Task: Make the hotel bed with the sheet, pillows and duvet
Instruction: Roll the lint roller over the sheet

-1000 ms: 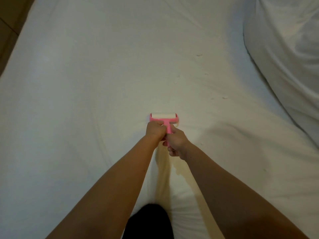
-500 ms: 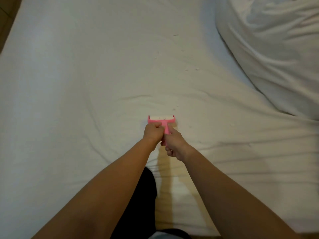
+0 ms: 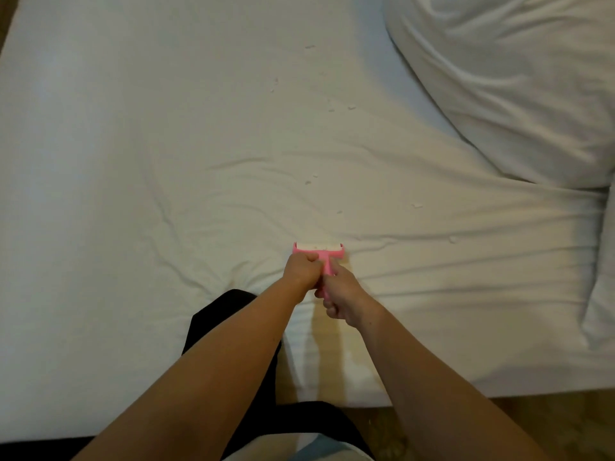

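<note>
A white sheet (image 3: 149, 144) covers the bed, creased across the middle. On it lies a pink lint roller (image 3: 317, 250) with a white roll, its head pointing away from me. My left hand (image 3: 303, 269) grips the handle just behind the head. My right hand (image 3: 342, 294) holds the lower part of the same handle. Small white bits of fluff (image 3: 332, 108) dot the sheet beyond the roller. A crumpled white duvet (image 3: 515, 81) is heaped at the upper right.
A white pillow (image 3: 602, 277) lies at the right edge. My dark-trousered knee (image 3: 226, 314) rests on the near part of the mattress. Brown floor (image 3: 499, 414) shows below the bed's near edge at the right and at the top left corner.
Both hands have drawn the roller back toward the bed's near edge. My view has pulled back, so the bed edge, floor and pillow now show.
</note>
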`<state>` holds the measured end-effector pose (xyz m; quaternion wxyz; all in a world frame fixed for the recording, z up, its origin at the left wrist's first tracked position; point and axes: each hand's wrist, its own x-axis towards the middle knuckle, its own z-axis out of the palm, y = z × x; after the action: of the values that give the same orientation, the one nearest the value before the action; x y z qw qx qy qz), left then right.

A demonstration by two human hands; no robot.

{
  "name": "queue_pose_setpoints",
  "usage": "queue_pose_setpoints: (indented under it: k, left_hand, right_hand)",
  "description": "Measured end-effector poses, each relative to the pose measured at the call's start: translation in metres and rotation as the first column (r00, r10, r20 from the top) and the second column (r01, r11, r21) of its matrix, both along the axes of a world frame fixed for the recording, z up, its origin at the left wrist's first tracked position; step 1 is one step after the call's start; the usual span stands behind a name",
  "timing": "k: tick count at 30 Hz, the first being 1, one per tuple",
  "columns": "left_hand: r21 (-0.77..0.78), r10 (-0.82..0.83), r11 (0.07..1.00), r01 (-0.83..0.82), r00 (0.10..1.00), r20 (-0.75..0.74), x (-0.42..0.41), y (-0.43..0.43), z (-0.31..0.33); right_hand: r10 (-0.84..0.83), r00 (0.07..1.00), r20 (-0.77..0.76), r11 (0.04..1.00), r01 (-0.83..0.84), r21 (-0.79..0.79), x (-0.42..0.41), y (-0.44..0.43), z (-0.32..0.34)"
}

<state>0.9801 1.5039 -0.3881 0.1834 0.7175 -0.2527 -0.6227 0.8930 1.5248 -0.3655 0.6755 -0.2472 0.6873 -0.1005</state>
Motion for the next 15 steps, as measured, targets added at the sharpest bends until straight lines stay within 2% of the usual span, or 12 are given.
queue_pose_setpoints:
  k: [7, 15]
  left_hand:
    - [0.027, -0.053, 0.998, 0.052, 0.998, 0.030, -0.004, -0.007, -0.014]
    - [-0.015, -0.019, 1.000, 0.019, 0.999, 0.026, 0.006, -0.071, -0.024]
  right_hand:
    - [-0.027, 0.999, 0.018, 0.999, 0.027, 0.036, -0.006, -0.006, -0.011]
    - [0.005, 1.000, 0.014, 1.000, -0.005, -0.010, 0.005, -0.073, -0.015]
